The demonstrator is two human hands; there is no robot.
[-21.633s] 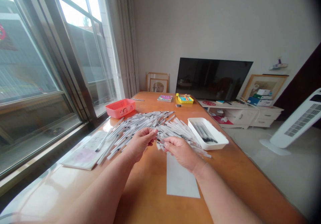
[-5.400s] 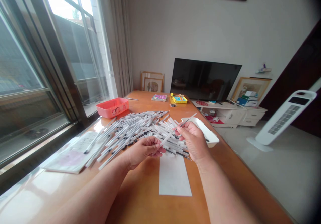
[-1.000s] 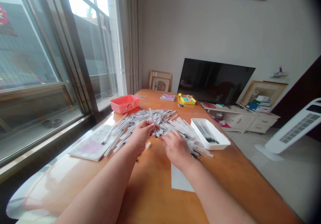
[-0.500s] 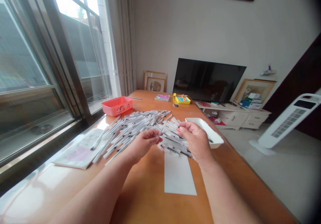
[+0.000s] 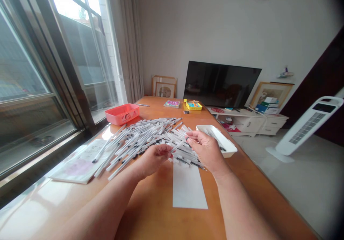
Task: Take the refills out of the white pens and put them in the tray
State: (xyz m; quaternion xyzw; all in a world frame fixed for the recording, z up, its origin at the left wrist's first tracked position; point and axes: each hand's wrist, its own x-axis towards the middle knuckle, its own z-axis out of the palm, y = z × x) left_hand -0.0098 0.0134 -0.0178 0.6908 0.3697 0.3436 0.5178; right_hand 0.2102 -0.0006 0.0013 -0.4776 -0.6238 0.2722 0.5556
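Observation:
My left hand (image 5: 157, 158) is closed in a pinch on the near end of a clear pen barrel (image 5: 177, 146), which slants up to the right. At the barrel's far end, my right hand (image 5: 206, 148) pinches a small dark pen part (image 5: 187, 138). That part looks to be against the barrel, though the fingers partly hide the contact. Beyond and below both hands spreads a heap of pens (image 5: 139, 136), whitish with black ends. Under its near right side lies a strip of white paper (image 5: 189, 191).
A white tray (image 5: 230, 153) with a few pens stands right of my right hand. Back left is a red plastic basket (image 5: 122, 115). A booklet (image 5: 77, 168) lies at left, partly under pens. Farther off are a yellow box (image 5: 194, 106) and a pink book (image 5: 172, 104).
My right hand has moved left and slightly down, bringing the dark part to the barrel's end. The barrel in my left hand has tilted toward it. The view has shifted slightly.

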